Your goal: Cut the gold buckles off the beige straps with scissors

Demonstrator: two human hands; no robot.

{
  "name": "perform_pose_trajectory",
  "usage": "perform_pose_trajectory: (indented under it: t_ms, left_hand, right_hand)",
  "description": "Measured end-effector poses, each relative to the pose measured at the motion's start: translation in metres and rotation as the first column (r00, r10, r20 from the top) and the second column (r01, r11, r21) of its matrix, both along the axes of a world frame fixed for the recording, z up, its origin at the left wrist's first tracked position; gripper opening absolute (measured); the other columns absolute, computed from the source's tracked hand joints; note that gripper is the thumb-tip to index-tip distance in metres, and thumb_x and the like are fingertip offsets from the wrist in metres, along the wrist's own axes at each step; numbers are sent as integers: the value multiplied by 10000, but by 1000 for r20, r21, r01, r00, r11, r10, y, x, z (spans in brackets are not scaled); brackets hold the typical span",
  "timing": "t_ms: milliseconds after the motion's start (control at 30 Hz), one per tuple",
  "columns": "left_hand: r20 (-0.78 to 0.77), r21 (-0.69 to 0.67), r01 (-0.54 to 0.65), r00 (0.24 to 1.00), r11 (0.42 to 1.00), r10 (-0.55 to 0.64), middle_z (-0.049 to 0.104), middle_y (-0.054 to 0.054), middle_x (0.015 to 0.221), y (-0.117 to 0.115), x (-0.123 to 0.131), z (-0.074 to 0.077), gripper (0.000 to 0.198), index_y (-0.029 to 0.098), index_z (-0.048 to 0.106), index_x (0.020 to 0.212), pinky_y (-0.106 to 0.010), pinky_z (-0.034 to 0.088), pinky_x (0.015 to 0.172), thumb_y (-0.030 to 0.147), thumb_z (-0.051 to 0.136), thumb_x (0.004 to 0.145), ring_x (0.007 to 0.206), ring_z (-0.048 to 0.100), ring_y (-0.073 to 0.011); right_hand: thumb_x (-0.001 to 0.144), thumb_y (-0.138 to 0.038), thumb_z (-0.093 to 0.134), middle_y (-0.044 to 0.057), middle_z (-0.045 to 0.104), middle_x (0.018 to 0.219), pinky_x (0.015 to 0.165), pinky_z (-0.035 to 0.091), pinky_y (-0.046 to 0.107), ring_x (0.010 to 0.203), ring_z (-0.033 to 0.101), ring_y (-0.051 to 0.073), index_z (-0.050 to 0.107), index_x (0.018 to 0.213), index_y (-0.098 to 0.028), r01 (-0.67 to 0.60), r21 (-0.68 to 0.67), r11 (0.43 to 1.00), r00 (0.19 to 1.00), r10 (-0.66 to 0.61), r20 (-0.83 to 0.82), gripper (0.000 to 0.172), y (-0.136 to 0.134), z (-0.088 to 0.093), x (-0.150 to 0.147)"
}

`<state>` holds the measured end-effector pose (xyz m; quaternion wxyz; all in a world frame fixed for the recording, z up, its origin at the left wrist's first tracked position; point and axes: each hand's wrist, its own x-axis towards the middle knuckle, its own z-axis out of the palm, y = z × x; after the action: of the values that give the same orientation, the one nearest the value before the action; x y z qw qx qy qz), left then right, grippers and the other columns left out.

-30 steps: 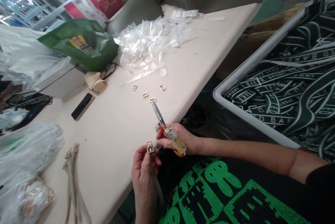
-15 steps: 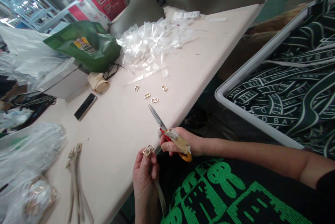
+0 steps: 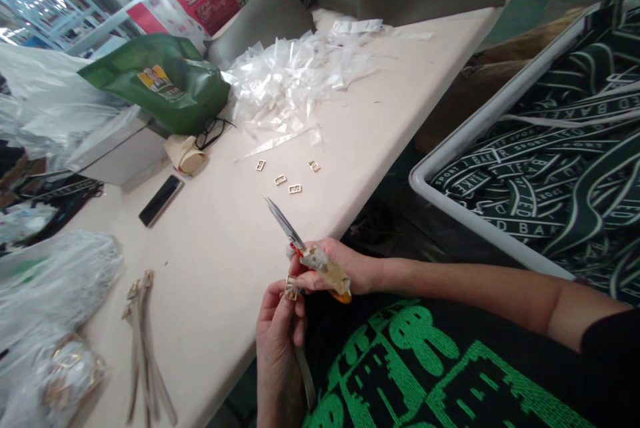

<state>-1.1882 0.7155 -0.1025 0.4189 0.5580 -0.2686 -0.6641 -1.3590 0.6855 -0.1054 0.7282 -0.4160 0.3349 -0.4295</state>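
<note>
At the table's front edge my left hand [image 3: 281, 325] pinches a small gold buckle [image 3: 291, 289] together with a narrow beige strap [image 3: 306, 378] that hangs below the palm. My right hand [image 3: 340, 268] is closed around scissors [image 3: 286, 225] with tape-wrapped handles, their blades together and pointing away to the upper left. Its thumb touches or nearly touches the buckle. Several loose buckles [image 3: 295, 189] lie on the table beyond the scissor tips. Several straps with buckles [image 3: 143, 348] rest in a bunch on the left.
A phone [image 3: 161, 201], a beige roll [image 3: 186, 155] and a green bag [image 3: 160, 85] lie on the white table [image 3: 215, 248]. Clear plastic scraps [image 3: 295, 75] are heaped behind. Bagged buckles [image 3: 70, 371] are at lower left. A white-rimmed bin [image 3: 417, 178] of printed webbing stands right.
My right hand has moved left with the scissors, bringing its thumb to the buckle. The buckle in my left hand has turned more upright.
</note>
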Motion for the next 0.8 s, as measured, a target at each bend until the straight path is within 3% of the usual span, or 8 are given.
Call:
perform_pose_trajectory:
  t_ms: [233, 367, 633, 800]
  left_hand:
    - [17, -35, 90, 996, 995, -89, 544, 71, 556, -1, -1, -1, 403, 157, 649, 774, -77, 217, 315, 459, 891, 661, 321, 341, 17]
    - [51, -40, 105, 993, 994, -103, 554, 67, 580, 5, -6, 4, 376, 150, 633, 768, -71, 248, 351, 449, 856, 717, 348, 368, 21]
    - [75, 30, 146, 986, 989, -148, 590, 44, 603, 15, -4, 11, 379, 152, 593, 735, -91, 243, 369, 445, 833, 735, 375, 373, 7]
    - [212, -137, 137, 972, 981, -106, 633, 23, 645, 22, -1, 8, 340, 168, 643, 825, -122, 357, 440, 459, 809, 767, 470, 468, -40]
  right_hand:
    - [755, -379, 789, -7, 596, 645, 508, 439, 181, 564, 541, 91, 660, 911, -109, -68, 127, 990, 987, 48, 153, 337, 2, -9, 1]
    - [793, -368, 721, -6, 592, 603, 477, 430, 179, 492, 502, 76, 665, 834, -101, -135, 102, 986, 970, 110, 217, 276, 5, -16, 1]
    - [806, -432, 734, 21, 617, 642, 475, 413, 171, 543, 545, 95, 666, 831, -103, -110, 11, 994, 986, 108, 123, 337, 17, -12, -6]
    - [835, -444, 731, 14, 625, 650, 521, 462, 194, 528, 562, 91, 663, 855, -109, -96, 107, 990, 976, 73, 204, 342, 26, -11, -4]
